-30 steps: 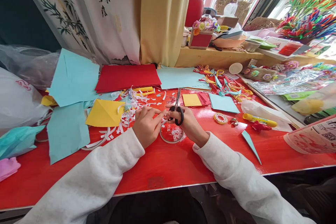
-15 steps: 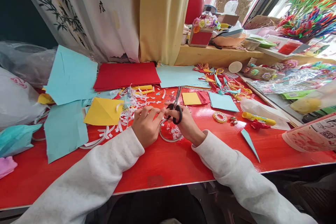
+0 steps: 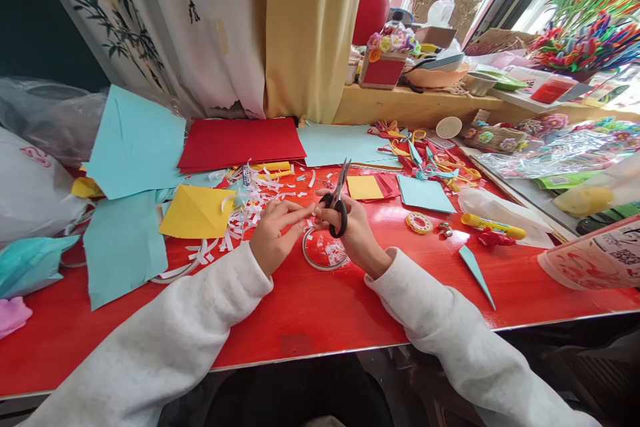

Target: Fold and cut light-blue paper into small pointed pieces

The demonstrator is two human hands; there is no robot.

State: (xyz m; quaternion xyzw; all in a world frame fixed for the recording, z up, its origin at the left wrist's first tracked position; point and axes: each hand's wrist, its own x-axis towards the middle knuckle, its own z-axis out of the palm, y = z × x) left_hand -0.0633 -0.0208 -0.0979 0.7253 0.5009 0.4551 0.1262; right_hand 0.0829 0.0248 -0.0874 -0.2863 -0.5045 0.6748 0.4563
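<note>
Gripping black-handled scissors (image 3: 337, 198), right hand (image 3: 362, 235) above red table (image 3: 320, 317), left hand (image 3: 277, 232) close beside, its hold unclear

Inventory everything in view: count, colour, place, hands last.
scissors: one, black-handled, centre
hoops: at least two, grey, left and centre
paper shreds: many, white, left
creased sheet: one, yellow, left
large sheets: several, blue, left, back
paper stack: one, red, back
small sheets: several, yellow, red, blue, right
tangle: one, multicoloured, right
roll: one, pale, right
tube: one, yellow, right
pointed piece: one, blue, front right
cup: one, pink, right
bag: one, white, left
table: one, red, underneath
curtains: at least two, white, yellow, behind
sill clutter: uncounted, multicoloured, upper right
left hand: one, centre
right hand: one, holding scissors
</note>
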